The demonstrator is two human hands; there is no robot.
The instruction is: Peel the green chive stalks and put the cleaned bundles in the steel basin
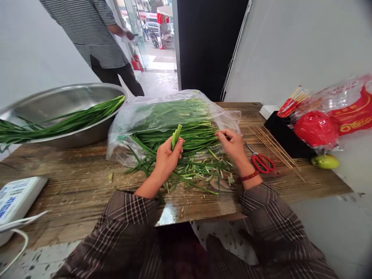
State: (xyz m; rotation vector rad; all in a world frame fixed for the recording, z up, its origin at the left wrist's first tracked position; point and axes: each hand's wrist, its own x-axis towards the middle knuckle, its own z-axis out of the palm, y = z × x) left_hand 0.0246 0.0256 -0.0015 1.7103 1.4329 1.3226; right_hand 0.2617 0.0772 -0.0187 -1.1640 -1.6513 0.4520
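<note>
My left hand [168, 155] is wrapped round a small bunch of green chives [176, 136], their pale cut ends pointing up. At the right end of a large pile of chives [186, 135], my right hand [232, 145] has its thumb and forefinger pinched together; what is between them is too small to make out. The pile lies in an open clear plastic bag [116, 131], whose upper sheet covers its far part. Loose trimmings [194, 170] are scattered on the wooden table [72, 190] just in front of the pile, between my forearms.
A steel basin [66, 139] holding long chives stands at the left. Red-handled scissors [263, 162], thin sticks [274, 151], a black box [283, 133] and a yellow-green fruit [325, 161] are at the right. A white device [20, 197] sits front left. Beyond the table, a person [87, 35] stands.
</note>
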